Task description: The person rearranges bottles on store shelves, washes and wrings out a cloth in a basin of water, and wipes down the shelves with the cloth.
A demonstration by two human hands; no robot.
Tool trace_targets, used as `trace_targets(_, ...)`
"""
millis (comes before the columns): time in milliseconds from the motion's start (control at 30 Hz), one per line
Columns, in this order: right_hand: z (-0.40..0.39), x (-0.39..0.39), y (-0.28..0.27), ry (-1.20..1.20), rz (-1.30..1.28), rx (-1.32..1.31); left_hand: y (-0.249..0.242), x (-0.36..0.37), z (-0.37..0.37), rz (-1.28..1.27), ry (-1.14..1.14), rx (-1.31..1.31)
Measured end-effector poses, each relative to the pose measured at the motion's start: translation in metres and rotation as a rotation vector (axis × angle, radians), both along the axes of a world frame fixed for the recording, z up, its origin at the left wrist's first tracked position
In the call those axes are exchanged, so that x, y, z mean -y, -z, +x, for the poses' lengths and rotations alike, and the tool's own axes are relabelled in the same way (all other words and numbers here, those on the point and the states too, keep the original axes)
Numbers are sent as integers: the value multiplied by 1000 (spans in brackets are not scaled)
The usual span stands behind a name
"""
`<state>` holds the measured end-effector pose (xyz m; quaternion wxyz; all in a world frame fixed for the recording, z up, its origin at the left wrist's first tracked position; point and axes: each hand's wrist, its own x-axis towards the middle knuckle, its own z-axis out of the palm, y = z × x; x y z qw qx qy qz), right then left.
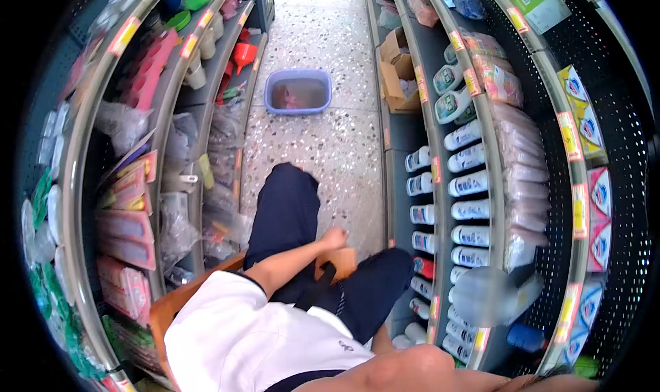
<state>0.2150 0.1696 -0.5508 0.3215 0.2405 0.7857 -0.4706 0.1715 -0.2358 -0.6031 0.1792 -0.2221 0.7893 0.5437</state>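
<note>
My left hand (335, 238) is above my lap, its fingers curled closed. Whether anything is inside the fingers is hidden. Just below that hand, a light wooden seat edge (340, 263) shows between my knees in dark trousers. At the bottom of the head view a bare bent arm (412, 368) runs toward the right edge; my right hand does not show. To the left of my white shirt is a wooden chair back (163, 316).
Ahead on the speckled floor sits a purple basin (267, 93) with dark water and something reddish inside. Shelves line both sides. On the right are white bottles (470, 184) and an open cardboard box (397, 93); a red funnel (245, 54) is at left.
</note>
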Motion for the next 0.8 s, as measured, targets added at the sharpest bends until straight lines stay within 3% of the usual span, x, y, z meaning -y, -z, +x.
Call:
trace_targets(67, 19, 14, -1, 196, -229, 5, -25, 17, 2, 28, -167, -135)
trace_targets(133, 33, 23, -3, 389, -488, -1, -41, 31, -10, 228, -348, -386)
trace_targets(167, 37, 27, -5, 447, -587, -22, -49, 44, -19, 412, -374, -402)
trace_targets(200, 39, 30, -6, 454, -621, -51, -99, 64, -23, 637, -424, -306)
trace_targets(267, 30, 37, -9, 374, -568, -165, -143, 90, -33, 941, -572, -378)
trace_targets(367, -7, 48, -13, -92, 33, -470, -203, 133, -32, 1390, -537, -529)
trace_targets(433, -36, 70, -32, -36, 1, -474, -219, 152, -33, 1755, -563, -544)
trace_targets(533, -82, 130, -85, 0, -153, -472, -258, 174, -19, 2009, -432, -749)
trace_targets(667, -141, 214, -112, -79, -299, -498, -259, 202, -15, 2031, -419, -863)
trace_targets(800, -193, 322, -126, -306, -346, -478, -217, 237, -21, 1783, -666, -880)
